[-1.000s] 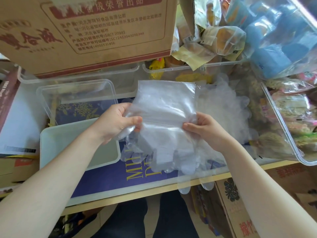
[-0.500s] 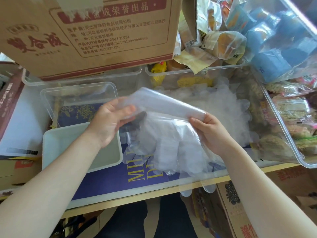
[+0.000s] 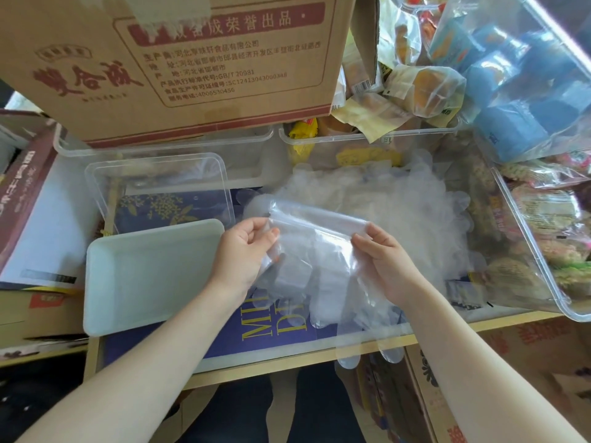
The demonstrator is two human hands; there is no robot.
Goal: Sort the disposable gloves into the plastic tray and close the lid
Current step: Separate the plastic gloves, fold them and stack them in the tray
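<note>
- My left hand (image 3: 244, 251) and right hand (image 3: 382, 260) pinch the folded gloves (image 3: 315, 247) at mid-frame.
- I should crease them flat, then carry them left.
- The clear tray (image 3: 96, 179), probably the target, sits upper left; its white lid (image 3: 147, 273) lies below.

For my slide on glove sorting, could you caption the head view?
Both hands, left hand and right hand, fold a stack of disposable gloves beside the white tray.

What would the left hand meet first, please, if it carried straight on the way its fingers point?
The left hand points right, so it would probably meet the right hand first, both gripping the gloves; depth is unclear.
</note>
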